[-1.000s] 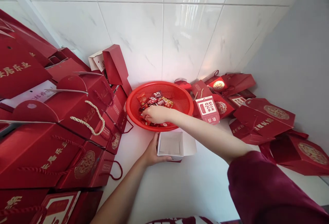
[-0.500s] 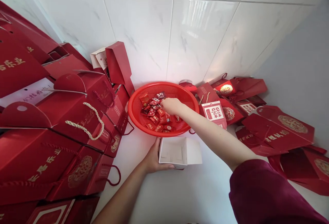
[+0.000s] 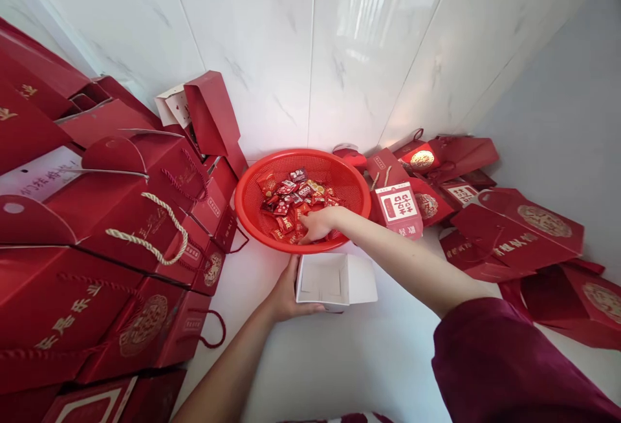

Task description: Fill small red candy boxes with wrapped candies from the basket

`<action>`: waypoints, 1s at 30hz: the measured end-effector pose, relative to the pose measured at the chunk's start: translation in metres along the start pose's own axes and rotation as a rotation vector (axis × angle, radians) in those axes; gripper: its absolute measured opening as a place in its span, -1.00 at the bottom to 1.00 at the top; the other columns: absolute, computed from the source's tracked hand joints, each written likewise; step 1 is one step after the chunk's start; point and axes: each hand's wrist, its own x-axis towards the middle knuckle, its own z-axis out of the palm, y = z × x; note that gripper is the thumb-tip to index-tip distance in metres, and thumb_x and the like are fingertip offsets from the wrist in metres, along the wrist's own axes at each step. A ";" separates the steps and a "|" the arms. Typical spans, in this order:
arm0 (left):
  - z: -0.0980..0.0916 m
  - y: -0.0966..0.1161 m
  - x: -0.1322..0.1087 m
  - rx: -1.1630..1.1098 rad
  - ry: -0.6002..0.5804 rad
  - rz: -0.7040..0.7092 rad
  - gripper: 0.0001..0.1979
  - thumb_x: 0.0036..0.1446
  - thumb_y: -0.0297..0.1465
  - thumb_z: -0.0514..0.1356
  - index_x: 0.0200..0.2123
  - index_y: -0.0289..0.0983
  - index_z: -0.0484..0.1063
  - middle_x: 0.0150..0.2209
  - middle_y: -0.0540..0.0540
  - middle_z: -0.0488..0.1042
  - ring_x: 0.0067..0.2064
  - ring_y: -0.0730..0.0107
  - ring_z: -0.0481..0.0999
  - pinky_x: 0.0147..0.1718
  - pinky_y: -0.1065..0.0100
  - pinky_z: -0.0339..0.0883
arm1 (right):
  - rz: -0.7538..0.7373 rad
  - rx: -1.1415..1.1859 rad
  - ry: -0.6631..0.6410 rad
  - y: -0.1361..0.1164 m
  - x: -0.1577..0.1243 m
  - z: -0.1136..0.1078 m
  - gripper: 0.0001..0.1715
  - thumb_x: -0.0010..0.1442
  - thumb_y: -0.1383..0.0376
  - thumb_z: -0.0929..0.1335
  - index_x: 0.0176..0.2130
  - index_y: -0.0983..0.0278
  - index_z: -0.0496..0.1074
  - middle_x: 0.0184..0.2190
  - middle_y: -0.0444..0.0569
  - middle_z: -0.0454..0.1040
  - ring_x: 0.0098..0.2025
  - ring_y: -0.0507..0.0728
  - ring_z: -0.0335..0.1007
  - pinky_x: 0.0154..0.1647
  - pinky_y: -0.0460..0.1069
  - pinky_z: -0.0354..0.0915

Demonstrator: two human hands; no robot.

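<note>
Along the back runs a white tiled wall [image 3: 252, 48], with a white table [image 3: 339, 358] set before it. Red gift boxes [image 3: 121, 203], many printed in gold, are stacked along the table's left edge; more red boxes [image 3: 514, 229] lie jumbled towards its back right corner. Between them, near the middle of the back edge, sits a round red plastic basket [image 3: 352, 196]. Just in front of it is a small open white box [image 3: 323, 281], its flap [image 3: 362, 279] spread to the right. The person's left hand [image 3: 287, 290] is clamped on that box's left end. The right hand [image 3: 320, 224] reaches into the basket's near right part, thumb a little apart from the fingers; whether they grip anything cannot be told. Wrapped sweets [image 3: 286, 206], mostly red, are heaped in the basket, beside that hand.
</note>
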 end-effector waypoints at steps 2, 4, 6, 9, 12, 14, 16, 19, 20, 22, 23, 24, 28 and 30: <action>0.000 0.000 0.000 0.007 0.002 0.006 0.08 -0.16 -0.25 0.51 0.32 -0.18 -0.06 0.29 -0.34 0.24 0.33 -0.17 0.24 0.27 -0.11 0.15 | -0.066 0.078 -0.066 0.000 0.000 0.000 -0.41 0.05 0.02 0.49 -0.08 0.38 0.48 -0.27 0.09 0.58 -0.29 0.21 0.54 -0.32 -0.01 0.43; 0.000 0.001 0.000 0.024 0.011 0.015 0.09 -0.16 -0.25 0.50 0.33 -0.18 -0.07 0.29 -0.33 0.23 0.32 -0.17 0.24 0.27 -0.12 0.15 | -0.153 0.146 -0.116 0.000 -0.003 -0.001 -0.49 0.19 0.02 0.41 -0.03 0.35 0.46 -0.23 0.03 0.58 -0.29 0.14 0.54 -0.31 -0.06 0.42; 0.000 0.001 0.000 0.042 0.017 0.015 0.07 -0.17 -0.26 0.51 0.31 -0.18 -0.05 0.30 -0.34 0.20 0.33 -0.17 0.22 0.27 -0.12 0.14 | -0.234 0.183 -0.118 -0.001 -0.007 -0.002 -0.57 0.25 0.08 0.36 -0.02 0.32 0.46 -0.17 -0.01 0.58 -0.24 0.11 0.54 -0.27 -0.08 0.41; 0.001 0.002 0.000 0.046 0.007 0.011 0.06 -0.18 -0.27 0.51 0.30 -0.18 -0.03 0.31 -0.33 0.18 0.34 -0.16 0.21 0.29 -0.12 0.11 | -0.313 0.180 -0.059 -0.001 -0.018 -0.004 -0.67 0.19 0.23 0.39 -0.06 0.32 0.47 -0.14 -0.02 0.57 -0.16 0.15 0.52 -0.21 -0.07 0.38; 0.002 0.004 -0.001 0.041 -0.012 0.014 0.05 -0.17 -0.26 0.51 0.29 -0.17 -0.02 0.29 -0.32 0.21 0.33 -0.13 0.23 0.29 -0.11 0.12 | -0.336 0.157 0.067 0.002 -0.034 -0.002 -0.64 0.10 0.30 0.43 -0.07 0.32 0.48 -0.10 0.03 0.56 -0.10 0.24 0.49 -0.14 -0.01 0.35; 0.003 0.007 -0.001 0.034 -0.018 0.003 0.02 -0.15 -0.25 0.50 0.28 -0.18 0.00 0.27 -0.32 0.25 0.31 -0.12 0.26 0.28 -0.10 0.14 | -0.319 0.157 0.181 0.006 -0.045 0.002 -0.57 0.11 0.28 0.43 -0.01 0.33 0.46 -0.03 0.10 0.53 -0.04 0.30 0.47 -0.08 0.04 0.33; 0.003 0.009 0.000 0.034 -0.018 -0.011 0.00 -0.14 -0.23 0.50 0.28 -0.18 0.01 0.26 -0.32 0.27 0.30 -0.12 0.28 0.27 -0.11 0.16 | -0.293 0.167 0.281 0.010 -0.054 0.010 -0.54 0.18 0.26 0.39 0.06 0.34 0.42 0.02 0.14 0.51 0.00 0.32 0.45 -0.03 0.08 0.31; 0.003 0.011 0.000 0.049 -0.010 -0.030 0.02 -0.13 -0.22 0.49 0.30 -0.18 -0.01 0.27 -0.31 0.27 0.31 -0.12 0.28 0.27 -0.12 0.15 | -0.308 0.279 0.422 0.017 -0.060 0.023 -0.55 0.24 0.30 0.33 0.12 0.29 0.40 0.04 0.08 0.50 -0.03 0.23 0.46 -0.01 0.05 0.32; 0.003 0.011 0.000 0.052 -0.007 -0.033 0.02 -0.13 -0.22 0.49 0.30 -0.18 0.00 0.27 -0.31 0.27 0.31 -0.13 0.27 0.27 -0.12 0.16 | -0.326 0.363 0.472 0.019 -0.060 0.028 -0.56 0.24 0.32 0.32 0.11 0.27 0.41 0.04 0.04 0.50 -0.07 0.19 0.48 -0.04 0.04 0.34; 0.003 0.011 0.000 0.044 -0.008 -0.035 0.02 -0.13 -0.23 0.50 0.30 -0.17 0.00 0.28 -0.31 0.26 0.31 -0.13 0.27 0.27 -0.12 0.16 | -0.375 0.586 0.559 0.023 -0.057 0.035 -0.60 0.21 0.35 0.33 0.06 0.24 0.44 0.01 0.00 0.51 -0.22 0.11 0.50 -0.14 0.01 0.39; 0.003 0.011 0.000 0.033 -0.011 -0.035 0.03 -0.14 -0.23 0.50 0.31 -0.17 0.00 0.28 -0.31 0.26 0.31 -0.13 0.27 0.27 -0.13 0.16 | -0.410 0.704 0.585 0.026 -0.056 0.037 -0.64 0.19 0.35 0.34 0.01 0.25 0.45 -0.01 -0.01 0.50 -0.27 0.09 0.49 -0.18 0.00 0.41; 0.003 0.010 0.000 0.018 -0.015 -0.036 0.04 -0.14 -0.24 0.50 0.31 -0.17 -0.01 0.28 -0.32 0.26 0.30 -0.13 0.28 0.26 -0.13 0.16 | -0.454 0.808 0.602 0.028 -0.055 0.039 -0.68 0.18 0.34 0.35 -0.03 0.25 0.45 -0.02 -0.02 0.49 -0.28 0.08 0.48 -0.22 -0.01 0.42; 0.003 0.009 0.000 -0.017 -0.031 -0.050 0.07 -0.15 -0.24 0.50 0.33 -0.16 -0.04 0.27 -0.32 0.26 0.29 -0.14 0.28 0.25 -0.15 0.17 | -0.669 1.098 0.680 0.034 -0.053 0.040 -0.73 0.15 0.25 0.45 -0.12 0.21 0.42 -0.06 -0.07 0.45 -0.15 0.07 0.45 -0.19 -0.04 0.45; 0.003 0.010 0.000 0.000 -0.029 -0.049 0.03 -0.14 -0.25 0.50 0.31 -0.16 -0.01 0.27 -0.31 0.26 0.30 -0.14 0.28 0.25 -0.15 0.16 | -0.685 1.171 0.746 0.035 -0.053 0.040 -0.62 0.10 0.22 0.50 -0.09 0.18 0.40 -0.09 -0.10 0.44 -0.16 0.05 0.44 -0.16 -0.05 0.45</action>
